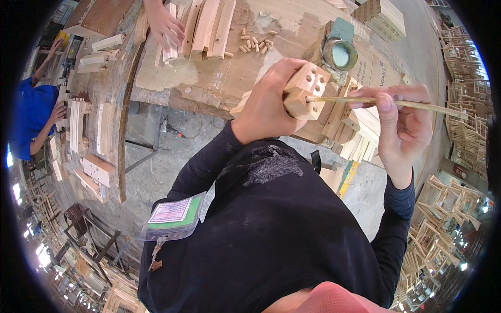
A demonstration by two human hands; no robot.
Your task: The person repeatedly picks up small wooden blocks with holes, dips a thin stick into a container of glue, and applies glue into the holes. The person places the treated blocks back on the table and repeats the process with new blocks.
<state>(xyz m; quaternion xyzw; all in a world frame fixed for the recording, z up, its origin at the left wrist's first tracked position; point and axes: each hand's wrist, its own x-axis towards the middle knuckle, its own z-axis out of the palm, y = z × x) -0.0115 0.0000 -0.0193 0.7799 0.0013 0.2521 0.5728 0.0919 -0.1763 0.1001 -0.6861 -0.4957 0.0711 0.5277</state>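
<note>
My left hand [272,101] is closed around two pale wooden rails [309,78], their ends facing right and drilled with several round holes. Between the thumb and fingers of my right hand [404,125] is a thin wooden stick [349,99]. Its left tip meets a hole in the lower rail's end; how deep it sits I cannot tell. Just beyond the rails stands a round green-rimmed pot [340,54] with whitish liquid inside. Several loose dowels [255,44] lie on the workbench [219,78] farther back.
Another person's hand [166,28] touches wooden bars [209,28] at the back left. More drilled bars [360,122] lie by the bench's near right edge. Far left, a person in blue [36,115] stands at a second bench [117,156]. Stacked wooden frames [433,224] are on the right.
</note>
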